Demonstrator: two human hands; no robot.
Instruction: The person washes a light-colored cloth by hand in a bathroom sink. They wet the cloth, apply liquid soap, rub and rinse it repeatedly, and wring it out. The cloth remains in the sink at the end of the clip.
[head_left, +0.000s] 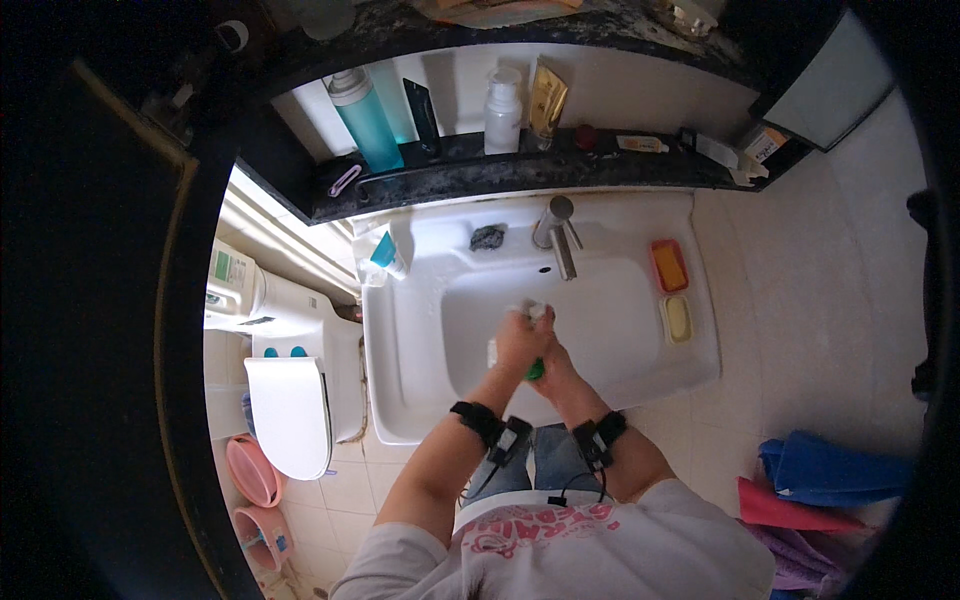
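Note:
Both hands are close together over the basin of a white ceramic sink (600, 322), below and in front of the metal faucet (561, 240). My left hand (517, 339) lies across my right hand (553, 361), and the two overlap, slightly blurred. A green object (535, 369) shows between the palms near the wrists; which hand holds it I cannot tell. Something whitish, perhaps foam, shows at the fingertips. Black straps with small devices are around both forearms.
A yellow soap bar (678, 319) and an orange bar in a red dish (669, 265) lie on the sink's right rim. A blue-and-white tube (388, 255) stands at the left corner. Bottles line the black shelf (450, 169) behind. A white toilet (289, 420) is left; towels (832, 469) hang right.

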